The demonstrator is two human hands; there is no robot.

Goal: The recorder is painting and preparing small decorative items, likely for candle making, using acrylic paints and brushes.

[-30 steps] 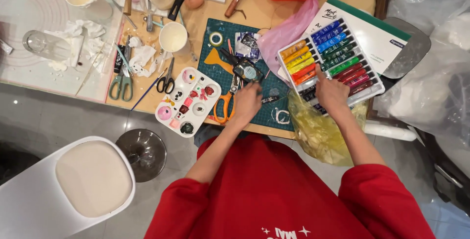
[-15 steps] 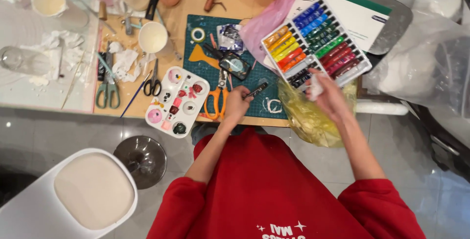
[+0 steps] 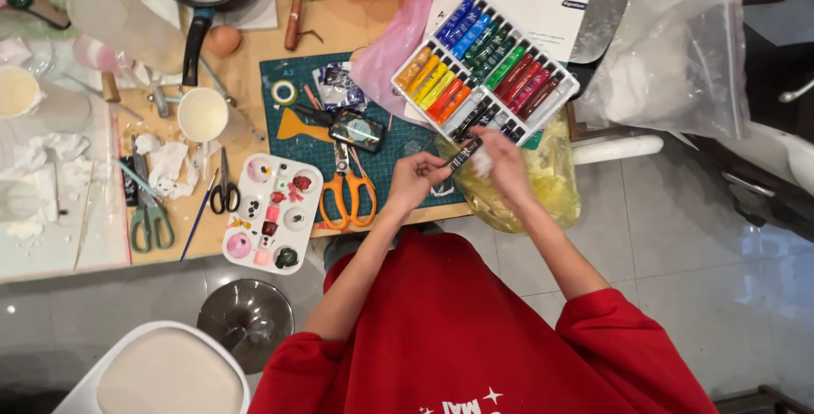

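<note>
Wooden counter [image 3: 254, 20] carries a green cutting mat [image 3: 297, 83] and a white tray of glossy paint tubes [image 3: 485, 68], rainbow-ordered. Left hand [image 3: 415, 178] and right hand [image 3: 502, 160] meet above the mat's corner; both grips closed on one slim black paint tube [image 3: 465, 155] (long axis diagonal, upper end toward the tray). Forearms converge, wrists bent.

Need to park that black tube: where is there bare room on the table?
Bare green mat between the orange scissors and the paint set, by the left hand. Bare wood above the mat, beside the egg. Crowded around the palette and cup.
</note>
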